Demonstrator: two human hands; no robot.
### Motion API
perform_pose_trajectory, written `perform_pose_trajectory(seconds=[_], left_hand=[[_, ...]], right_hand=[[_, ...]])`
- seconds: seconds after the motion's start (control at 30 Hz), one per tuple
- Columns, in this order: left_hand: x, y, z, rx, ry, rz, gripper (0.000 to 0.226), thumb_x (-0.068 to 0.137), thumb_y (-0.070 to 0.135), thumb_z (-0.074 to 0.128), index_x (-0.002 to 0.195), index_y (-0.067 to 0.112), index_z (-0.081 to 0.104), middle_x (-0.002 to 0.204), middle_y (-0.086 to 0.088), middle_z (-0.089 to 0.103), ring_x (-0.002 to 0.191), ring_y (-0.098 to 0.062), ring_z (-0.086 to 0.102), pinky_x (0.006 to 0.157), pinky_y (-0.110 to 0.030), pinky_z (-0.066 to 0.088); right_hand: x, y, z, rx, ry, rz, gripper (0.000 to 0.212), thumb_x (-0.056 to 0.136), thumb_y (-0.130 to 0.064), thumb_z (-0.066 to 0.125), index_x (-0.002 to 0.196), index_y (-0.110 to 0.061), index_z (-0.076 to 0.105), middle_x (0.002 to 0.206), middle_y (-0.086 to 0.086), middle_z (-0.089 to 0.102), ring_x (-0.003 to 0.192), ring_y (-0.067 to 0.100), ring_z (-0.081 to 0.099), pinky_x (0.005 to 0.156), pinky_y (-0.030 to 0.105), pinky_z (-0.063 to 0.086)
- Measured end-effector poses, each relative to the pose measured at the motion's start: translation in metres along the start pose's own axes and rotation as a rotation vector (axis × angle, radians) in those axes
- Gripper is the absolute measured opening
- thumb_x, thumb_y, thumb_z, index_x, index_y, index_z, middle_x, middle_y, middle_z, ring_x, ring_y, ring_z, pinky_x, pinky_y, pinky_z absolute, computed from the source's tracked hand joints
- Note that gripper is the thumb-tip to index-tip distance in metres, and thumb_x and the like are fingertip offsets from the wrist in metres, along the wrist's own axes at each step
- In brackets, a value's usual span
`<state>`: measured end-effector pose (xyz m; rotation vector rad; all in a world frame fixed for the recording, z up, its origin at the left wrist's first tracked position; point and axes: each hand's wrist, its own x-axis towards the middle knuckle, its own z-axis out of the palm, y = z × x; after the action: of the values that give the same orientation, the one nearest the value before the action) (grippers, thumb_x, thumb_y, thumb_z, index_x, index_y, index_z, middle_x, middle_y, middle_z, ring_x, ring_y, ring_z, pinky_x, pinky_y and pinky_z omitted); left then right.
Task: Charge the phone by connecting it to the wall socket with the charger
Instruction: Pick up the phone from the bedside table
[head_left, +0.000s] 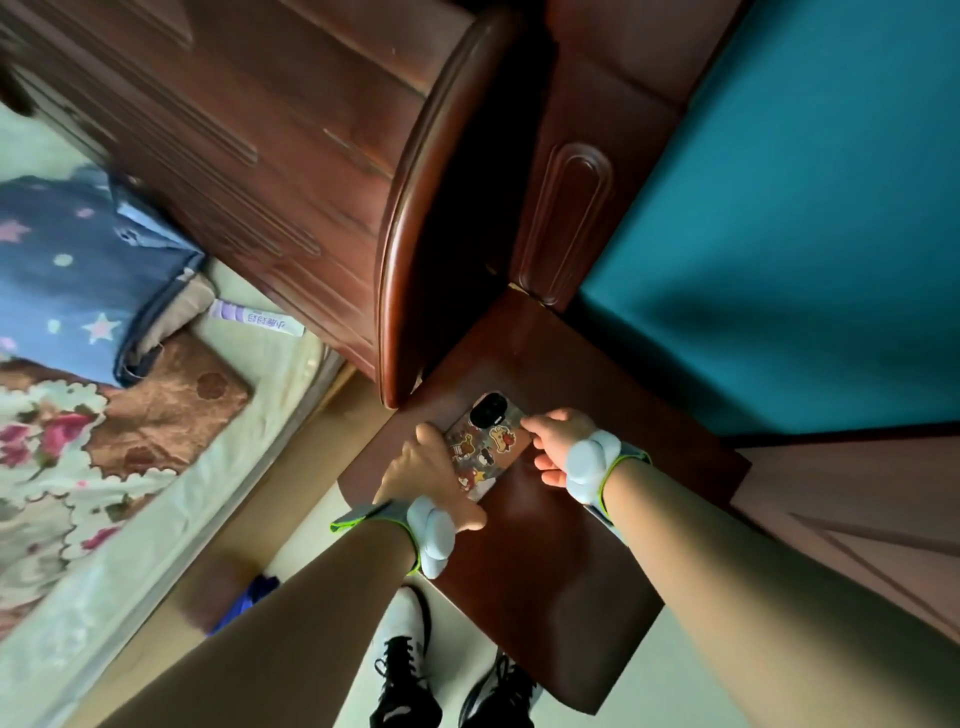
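A phone (485, 449) in a clear case with cartoon stickers lies face down on the dark wooden nightstand (550, 571). My left hand (426, 475) grips the phone's left and lower edge, thumb curled under its near end. My right hand (553, 444) pinches the phone's right edge with its fingertips. Both wrists wear pale blue bands. No charger, cable or wall socket shows in view.
A tall wooden headboard (405, 218) stands behind the nightstand, with a teal wall (779, 234) to the right. The bed (104, 467) with floral bedding and a starry blue pillow lies left. My shoes (410, 675) stand on the floor by the nightstand.
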<state>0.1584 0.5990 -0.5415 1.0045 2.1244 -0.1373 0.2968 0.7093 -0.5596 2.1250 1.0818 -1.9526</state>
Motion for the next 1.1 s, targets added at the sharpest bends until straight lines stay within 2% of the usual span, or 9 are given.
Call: perform_pose_trajectory(seconds=[0.17, 0.3, 0.4, 0.57, 0.63, 0.7, 0.8, 0.97, 1.1], left_hand=[[-0.039, 0.006, -0.006, -0.109, -0.023, 0.165, 0.094, 0.034, 0.049, 0.075, 0.111, 0.033, 0.024, 0.090, 0.011, 0.053, 0.075, -0.011, 0.060, 0.064, -0.028, 0.056], [-0.073, 0.022, -0.014, -0.154, -0.084, 0.278, 0.098, 0.026, 0.054, 0.071, 0.110, 0.043, 0.022, 0.081, 0.019, 0.052, 0.063, 0.001, 0.054, 0.047, -0.011, 0.037], [-0.097, 0.032, -0.022, -0.093, -0.094, 0.321, 0.103, 0.023, 0.055, 0.070, 0.115, 0.042, 0.025, 0.084, 0.020, 0.052, 0.068, 0.000, 0.053, 0.054, -0.014, 0.040], [-0.141, 0.063, -0.076, 0.175, 0.002, 0.511, 0.097, 0.020, 0.061, 0.064, 0.110, 0.040, 0.033, 0.083, 0.018, 0.052, 0.069, -0.011, 0.053, 0.067, -0.033, 0.047], [-0.167, 0.083, -0.100, 0.251, 0.031, 0.603, 0.090, 0.020, 0.063, 0.064, 0.102, 0.042, 0.032, 0.074, 0.016, 0.051, 0.059, -0.011, 0.050, 0.064, -0.034, 0.046], [-0.186, 0.102, -0.114, 0.247, -0.038, 0.619, 0.087, 0.026, 0.056, 0.071, 0.103, 0.041, 0.031, 0.083, 0.014, 0.055, 0.068, -0.016, 0.057, 0.070, -0.040, 0.052], [-0.212, 0.124, -0.138, 0.262, -0.117, 0.644, 0.091, 0.029, 0.049, 0.074, 0.109, 0.041, 0.031, 0.097, 0.011, 0.054, 0.082, -0.020, 0.061, 0.078, -0.041, 0.055], [-0.256, 0.146, -0.171, 0.357, -0.117, 0.741, 0.101, 0.028, 0.054, 0.070, 0.119, 0.043, 0.030, 0.102, 0.013, 0.054, 0.085, -0.019, 0.062, 0.074, -0.039, 0.058], [-0.293, 0.157, -0.182, 0.428, -0.147, 0.801, 0.100, 0.034, 0.048, 0.076, 0.122, 0.040, 0.029, 0.108, 0.010, 0.055, 0.088, -0.020, 0.063, 0.076, -0.039, 0.058]], right_hand=[[-0.033, 0.008, -0.024, 0.408, -0.002, 0.128, 0.030, 0.097, -0.036, 0.055, 0.118, -0.016, 0.056, 0.101, 0.013, 0.066, 0.077, 0.025, 0.062, 0.066, 0.036, 0.053], [-0.066, 0.022, -0.041, 0.816, -0.087, 0.145, 0.026, 0.097, -0.028, 0.050, 0.107, -0.008, 0.061, 0.098, 0.018, 0.070, 0.089, 0.031, 0.067, 0.082, 0.041, 0.053], [-0.100, 0.032, -0.060, 0.777, -0.090, 0.105, 0.031, 0.091, -0.030, 0.058, 0.107, -0.005, 0.065, 0.092, 0.017, 0.074, 0.081, 0.030, 0.071, 0.073, 0.039, 0.056], [-0.175, 0.030, -0.107, 0.464, 0.010, 0.019, 0.033, 0.083, -0.042, 0.072, 0.103, -0.016, 0.071, 0.100, 0.017, 0.074, 0.091, 0.036, 0.072, 0.069, 0.051, 0.060], [-0.205, 0.029, -0.122, 0.450, 0.078, -0.006, 0.027, 0.084, -0.045, 0.070, 0.093, -0.020, 0.074, 0.093, 0.015, 0.075, 0.085, 0.034, 0.073, 0.062, 0.045, 0.059], [-0.233, 0.026, -0.133, 0.483, 0.127, -0.028, 0.029, 0.085, -0.047, 0.068, 0.090, -0.019, 0.073, 0.085, 0.014, 0.076, 0.076, 0.032, 0.074, 0.059, 0.041, 0.058], [-0.265, 0.021, -0.144, 0.504, 0.151, -0.041, 0.033, 0.087, -0.046, 0.065, 0.102, -0.016, 0.069, 0.096, 0.020, 0.074, 0.082, 0.037, 0.072, 0.061, 0.045, 0.059], [-0.326, 0.020, -0.158, 0.609, 0.166, -0.050, 0.030, 0.092, -0.040, 0.060, 0.106, -0.014, 0.066, 0.098, 0.020, 0.071, 0.073, 0.032, 0.068, 0.044, 0.035, 0.056], [-0.367, 0.031, -0.164, 0.606, 0.223, -0.051, 0.034, 0.091, -0.038, 0.058, 0.109, -0.011, 0.068, 0.109, 0.023, 0.069, 0.089, 0.037, 0.068, 0.068, 0.048, 0.060]])
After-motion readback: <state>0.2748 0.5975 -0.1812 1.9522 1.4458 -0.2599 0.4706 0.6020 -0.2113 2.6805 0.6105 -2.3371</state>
